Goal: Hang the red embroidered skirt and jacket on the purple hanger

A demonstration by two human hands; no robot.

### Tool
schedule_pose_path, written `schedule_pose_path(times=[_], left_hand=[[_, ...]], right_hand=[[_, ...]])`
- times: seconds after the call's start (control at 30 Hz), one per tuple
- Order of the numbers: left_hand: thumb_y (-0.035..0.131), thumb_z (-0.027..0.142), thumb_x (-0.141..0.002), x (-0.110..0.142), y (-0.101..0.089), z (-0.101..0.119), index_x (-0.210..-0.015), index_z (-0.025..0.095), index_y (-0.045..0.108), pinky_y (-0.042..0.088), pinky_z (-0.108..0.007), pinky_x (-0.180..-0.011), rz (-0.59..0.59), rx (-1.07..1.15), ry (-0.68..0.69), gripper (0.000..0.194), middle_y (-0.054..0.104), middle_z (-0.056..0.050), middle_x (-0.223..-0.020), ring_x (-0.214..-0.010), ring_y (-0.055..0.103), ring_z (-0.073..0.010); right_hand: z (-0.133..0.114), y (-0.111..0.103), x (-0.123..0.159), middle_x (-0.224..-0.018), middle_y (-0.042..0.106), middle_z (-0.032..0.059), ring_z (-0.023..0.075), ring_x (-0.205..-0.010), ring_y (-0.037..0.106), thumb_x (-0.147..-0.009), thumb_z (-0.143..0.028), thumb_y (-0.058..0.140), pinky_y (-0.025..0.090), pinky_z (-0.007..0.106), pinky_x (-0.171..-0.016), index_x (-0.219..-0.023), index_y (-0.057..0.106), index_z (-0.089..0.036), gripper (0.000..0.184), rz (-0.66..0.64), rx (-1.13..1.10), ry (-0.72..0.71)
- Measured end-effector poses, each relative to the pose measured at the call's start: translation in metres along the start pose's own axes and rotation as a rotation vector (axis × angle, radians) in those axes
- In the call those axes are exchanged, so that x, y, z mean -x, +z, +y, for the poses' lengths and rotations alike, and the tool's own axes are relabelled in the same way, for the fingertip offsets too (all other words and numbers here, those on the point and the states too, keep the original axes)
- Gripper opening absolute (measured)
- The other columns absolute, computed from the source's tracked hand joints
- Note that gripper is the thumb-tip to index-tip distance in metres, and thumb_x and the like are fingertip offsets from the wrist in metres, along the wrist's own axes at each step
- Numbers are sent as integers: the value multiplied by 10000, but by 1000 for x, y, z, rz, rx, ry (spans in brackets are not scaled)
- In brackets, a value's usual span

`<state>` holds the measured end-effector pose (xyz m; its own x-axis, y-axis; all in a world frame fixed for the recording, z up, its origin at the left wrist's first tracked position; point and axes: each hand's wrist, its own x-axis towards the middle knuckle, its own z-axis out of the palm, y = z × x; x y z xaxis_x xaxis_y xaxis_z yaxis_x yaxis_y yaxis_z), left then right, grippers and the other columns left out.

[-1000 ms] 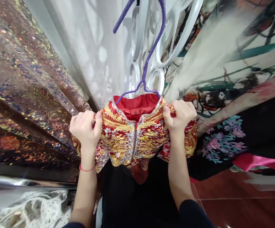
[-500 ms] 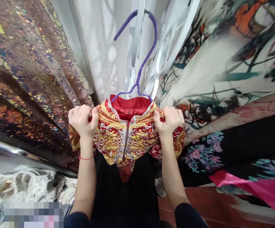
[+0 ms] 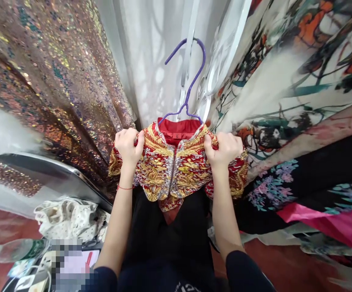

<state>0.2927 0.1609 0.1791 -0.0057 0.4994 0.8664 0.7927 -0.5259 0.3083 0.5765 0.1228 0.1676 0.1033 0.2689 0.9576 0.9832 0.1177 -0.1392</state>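
A red jacket [image 3: 176, 166] with thick gold and silver embroidery hangs on a purple hanger [image 3: 191, 87], held up in front of me. My left hand [image 3: 128, 144] is closed on the jacket's left shoulder. My right hand [image 3: 224, 148] is closed on its right shoulder. The hanger's hook stands free above the red collar lining, close to a white openwork rack [image 3: 208, 77]. A red string circles my left wrist.
Sequined brown fabric [image 3: 50, 81] hangs at left, a white sheer curtain [image 3: 151, 61] behind, printed floral garments [image 3: 291, 81] at right. A silvery surface [image 3: 50, 174], a dotted white cloth [image 3: 69, 215] and a plastic bottle [image 3: 14, 249] lie lower left. Red tiled floor shows below right.
My view has swung, and the jacket with both hands now sits a little to the right. Both grips are unchanged. The bottle and clutter at lower left came into view.
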Motion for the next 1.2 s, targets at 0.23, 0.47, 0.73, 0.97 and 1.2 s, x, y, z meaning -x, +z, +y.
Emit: schedule_pose_path(times=[0.23, 0.47, 0.73, 0.97, 1.2], left_hand=[[404, 415, -962, 0, -7, -2, -674, 236, 365, 332, -380, -783, -64, 3, 23, 342, 467, -26, -660, -704, 438, -201], [421, 411, -951, 5, -4, 2, -679, 236, 348, 324, -375, -802, -2, 47, 1, 332, 435, -16, -658, -716, 438, -204], [414, 386, -960, 5, -4, -3, -687, 235, 364, 338, -381, -802, -15, 11, 51, 316, 476, -28, -661, -724, 466, -208], [415, 420, -956, 5, 7, -7, -672, 235, 385, 356, -393, -813, 14, 2, 17, 339, 488, -31, -657, -727, 487, -210], [427, 402, -958, 5, 3, -5, -680, 235, 422, 353, -397, -814, 11, 7, 13, 324, 516, -39, -674, -728, 485, -213]], right_hand=[[-5, -4, 0, -561, 363, -6, 162, -586, 344, -915, -605, 388, 287, 335, -646, -570, 360, -234, 508, -105, 0, 117], [-4, -15, -4, -576, 397, 4, 175, -607, 383, -922, -553, 383, 305, 337, -669, -606, 416, -234, 450, -203, 0, 106], [-4, -8, -2, -578, 408, 9, 178, -614, 396, -915, -539, 404, 309, 335, -674, -603, 409, -233, 437, -158, -24, 104], [1, -5, 0, -560, 408, 11, 176, -591, 379, -932, -531, 402, 299, 337, -650, -586, 374, -239, 454, -114, -2, 45], [1, -7, 0, -570, 455, 19, 176, -604, 408, -938, -540, 392, 331, 341, -668, -595, 422, -231, 462, -137, 12, 68]])
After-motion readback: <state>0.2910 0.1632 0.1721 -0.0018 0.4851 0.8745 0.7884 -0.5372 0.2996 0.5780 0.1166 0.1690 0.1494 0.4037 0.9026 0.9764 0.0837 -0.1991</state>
